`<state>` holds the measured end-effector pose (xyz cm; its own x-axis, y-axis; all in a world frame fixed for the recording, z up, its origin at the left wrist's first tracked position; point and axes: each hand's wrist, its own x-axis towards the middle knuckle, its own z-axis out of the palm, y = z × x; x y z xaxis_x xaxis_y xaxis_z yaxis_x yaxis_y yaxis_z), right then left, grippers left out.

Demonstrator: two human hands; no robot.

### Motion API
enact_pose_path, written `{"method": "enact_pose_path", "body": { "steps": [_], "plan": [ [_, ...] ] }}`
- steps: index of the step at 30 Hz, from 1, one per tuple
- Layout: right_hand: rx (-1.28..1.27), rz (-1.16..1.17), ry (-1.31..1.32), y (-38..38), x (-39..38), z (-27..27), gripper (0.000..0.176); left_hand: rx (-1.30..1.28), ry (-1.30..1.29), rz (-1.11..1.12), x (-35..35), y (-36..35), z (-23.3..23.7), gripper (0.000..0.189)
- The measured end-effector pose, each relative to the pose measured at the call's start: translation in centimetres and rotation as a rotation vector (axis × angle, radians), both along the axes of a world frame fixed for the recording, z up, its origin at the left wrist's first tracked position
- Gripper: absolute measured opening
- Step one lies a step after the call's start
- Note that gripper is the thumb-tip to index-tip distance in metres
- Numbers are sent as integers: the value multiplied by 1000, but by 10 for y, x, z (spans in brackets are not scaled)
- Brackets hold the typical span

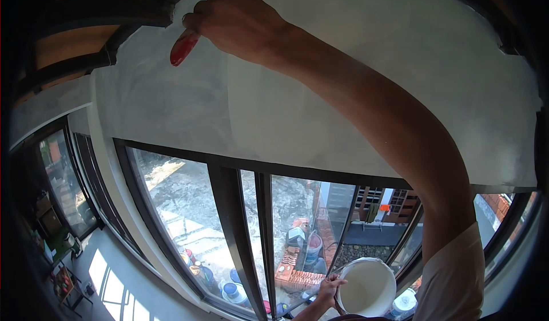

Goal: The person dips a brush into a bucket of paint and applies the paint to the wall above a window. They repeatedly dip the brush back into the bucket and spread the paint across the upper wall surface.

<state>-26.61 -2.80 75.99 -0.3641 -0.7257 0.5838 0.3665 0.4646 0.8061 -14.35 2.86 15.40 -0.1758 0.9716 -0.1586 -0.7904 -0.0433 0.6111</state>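
Note:
My right hand (237,20) is raised high against the grey wall (326,121), near the dark roof beams. Its fingers are closed round a paintbrush whose red handle (184,47) sticks out below the fist; the bristle end is hidden behind the hand. Low in the view, my left hand (329,292) grips the near side of a white bucket (368,286). The bucket is tilted toward me, and pale paint or residue shows inside it. Part of the wall around the right hand looks darker and patchier than the part to its right.
Dark beams (103,10) run along the upper left. Below the wall are dark-framed windows (229,235), with a concrete yard, buckets and stacked tiles outside. Down at the left lies a sunlit floor (111,281) with a small rack or chair (66,284) beside it.

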Motion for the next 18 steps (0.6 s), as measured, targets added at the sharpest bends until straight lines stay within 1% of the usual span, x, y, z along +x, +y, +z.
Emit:
{"method": "enact_pose_path", "body": {
  "steps": [1,4,5,8,9,11,13,14,15,16,17,18],
  "plan": [
    [6,-73,39,4,-2,6,14,10,5,-36,-5,-3,2,20],
    [5,-88,74,24,4,24,13,56,-16,-24,-11,4,-15,21],
    [9,-92,81,32,6,26,13,12,-15,-8,-11,7,-20,22],
    [14,-88,102,42,20,26,12,16,-34,22,-12,3,-15,21],
    [-12,-91,136,41,25,22,12,21,-33,20,-11,-1,-4,21],
    [-33,-92,168,37,28,16,11,-78,5,101,-7,-11,24,23],
    [30,-29,199,36,28,13,11,-42,34,89,-9,-2,4,23],
    [36,-33,207,36,23,14,11,-13,67,73,-11,4,-7,22],
    [68,1,160,35,14,15,11,-10,78,66,-12,2,0,22],
    [96,32,112,32,7,16,11,-34,29,50,-10,-4,11,23],
    [92,19,60,29,2,18,14,-58,-22,33,-8,-6,18,23],
    [92,8,62,29,-2,21,14,-58,-19,23,-7,-6,19,23]
  ]
}}
